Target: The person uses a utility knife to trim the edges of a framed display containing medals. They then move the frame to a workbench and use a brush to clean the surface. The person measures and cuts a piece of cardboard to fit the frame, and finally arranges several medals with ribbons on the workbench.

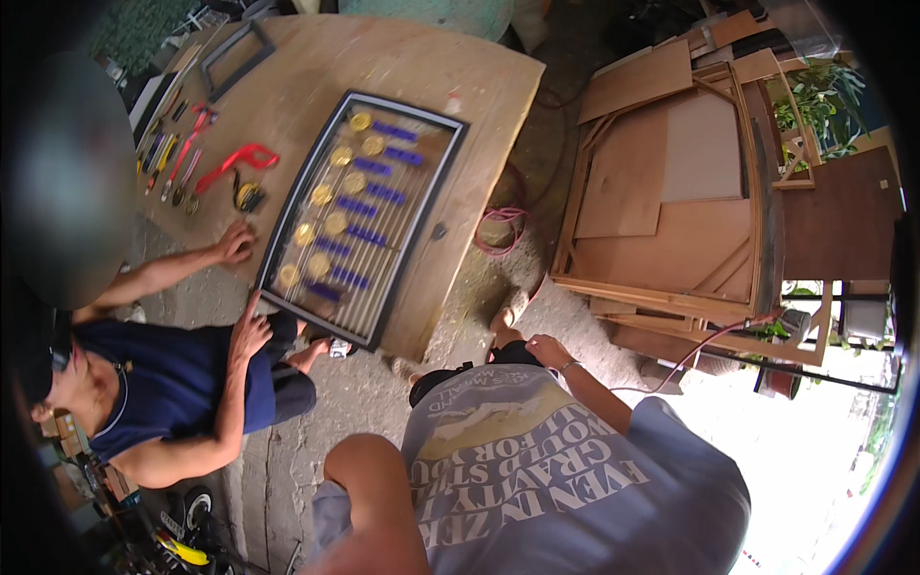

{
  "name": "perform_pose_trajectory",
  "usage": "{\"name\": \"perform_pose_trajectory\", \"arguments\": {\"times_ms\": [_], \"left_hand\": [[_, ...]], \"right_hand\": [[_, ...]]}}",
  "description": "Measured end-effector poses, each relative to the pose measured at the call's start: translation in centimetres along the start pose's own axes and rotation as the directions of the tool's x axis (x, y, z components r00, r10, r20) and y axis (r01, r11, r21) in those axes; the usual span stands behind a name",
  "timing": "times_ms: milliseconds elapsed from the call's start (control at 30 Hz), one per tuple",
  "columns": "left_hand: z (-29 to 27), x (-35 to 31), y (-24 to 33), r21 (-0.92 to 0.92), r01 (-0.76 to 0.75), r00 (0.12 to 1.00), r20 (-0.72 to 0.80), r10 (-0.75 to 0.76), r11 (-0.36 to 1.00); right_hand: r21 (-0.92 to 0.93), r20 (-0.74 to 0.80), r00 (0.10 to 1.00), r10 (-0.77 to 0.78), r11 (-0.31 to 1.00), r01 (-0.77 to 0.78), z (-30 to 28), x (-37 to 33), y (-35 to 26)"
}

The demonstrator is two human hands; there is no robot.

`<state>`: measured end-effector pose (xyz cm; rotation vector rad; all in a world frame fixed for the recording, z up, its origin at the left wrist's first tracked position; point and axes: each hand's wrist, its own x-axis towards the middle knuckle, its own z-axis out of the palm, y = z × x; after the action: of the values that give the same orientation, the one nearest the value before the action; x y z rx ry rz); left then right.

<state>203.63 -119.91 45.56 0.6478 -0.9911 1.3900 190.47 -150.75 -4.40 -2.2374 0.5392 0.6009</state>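
Observation:
My right hand point(549, 352) hangs beside my hip, holding nothing, its fingers loosely stretched and a band at the wrist. My bent left arm point(369, 479) runs out at the lower edge, so its hand is out of sight. On the wooden table point(326, 57) in front of me lies a black display frame point(407, 259) with a glossy front. Inside it are several round gold medals point(321, 195) with purple ribbons point(366, 235). A co-worker's finger point(253, 305) touches the frame's near left corner; that person's other hand point(235, 242) rests on the table.
Left of the frame lie red strapping point(240, 161), a tape measure point(248, 196) and several hand tools point(172, 153). A small empty frame point(236, 59) lies at the far left. On the right stands a large wooden frame with panels point(661, 192); a pink hose point(503, 228) coils on the floor.

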Motion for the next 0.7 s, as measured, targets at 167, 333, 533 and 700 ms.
{"name": "perform_pose_trajectory", "arguments": {"times_ms": [167, 333, 533, 700], "left_hand": [[6.9, -17.2, -8.6, 0.272, 0.454, 0.795, 0.308, -0.523, 0.849], [11.6, -27.0, -11.4, 0.591, 0.736, 0.211, 0.262, -0.942, 0.329], [17.9, -35.4, -19.5, 0.625, 0.732, 0.055, 0.341, -0.938, 0.270], [24.4, -42.6, -29.3, 0.635, 0.709, 0.001, 0.434, -0.901, 0.307]], "right_hand": [[0.155, -0.074, 0.982, 0.174, 0.975, -0.161, -9.3, 5.1, 7.6], [0.218, -0.260, 0.940, 0.223, 0.961, -0.168, -19.8, 6.4, 12.7], [0.221, -0.405, 0.895, 0.187, 0.970, -0.103, -22.5, 10.5, 17.0], [0.406, -0.155, 0.976, 0.150, 0.911, -0.075, -28.1, 16.2, 16.1]]}}
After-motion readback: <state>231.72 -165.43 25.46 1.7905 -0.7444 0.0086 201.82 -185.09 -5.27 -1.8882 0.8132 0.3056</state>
